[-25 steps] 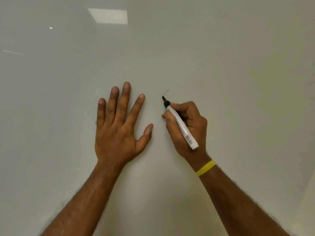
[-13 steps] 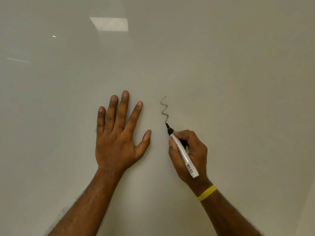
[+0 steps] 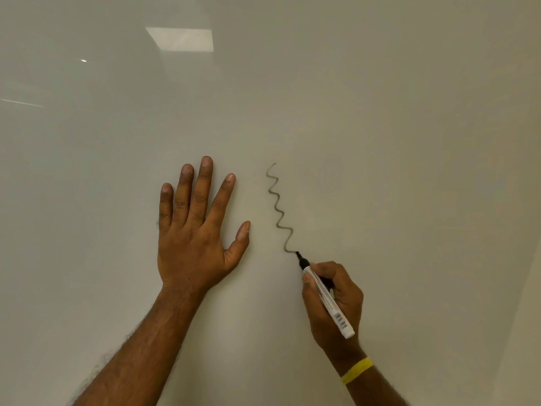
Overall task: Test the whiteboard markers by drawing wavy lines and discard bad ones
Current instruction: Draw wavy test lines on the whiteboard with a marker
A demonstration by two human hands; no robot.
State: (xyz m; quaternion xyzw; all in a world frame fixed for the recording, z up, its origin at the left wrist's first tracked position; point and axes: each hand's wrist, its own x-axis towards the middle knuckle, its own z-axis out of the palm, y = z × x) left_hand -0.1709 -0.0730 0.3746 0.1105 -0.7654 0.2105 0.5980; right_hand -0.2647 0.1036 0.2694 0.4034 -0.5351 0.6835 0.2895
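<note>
I see my left hand lying flat on the whiteboard, fingers spread wide and holding nothing. My right hand grips a white marker, fingers wrapped around its barrel, the black tip touching the board at the lower end of a grey wavy line just right of my left thumb. A yellow band circles my right wrist.

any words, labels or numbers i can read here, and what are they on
None can be read.
Marker in the right hand: a barcode and faint print on the white barrel, too small and blurred to read.
Whiteboard: only the drawn wavy line, no text.
</note>
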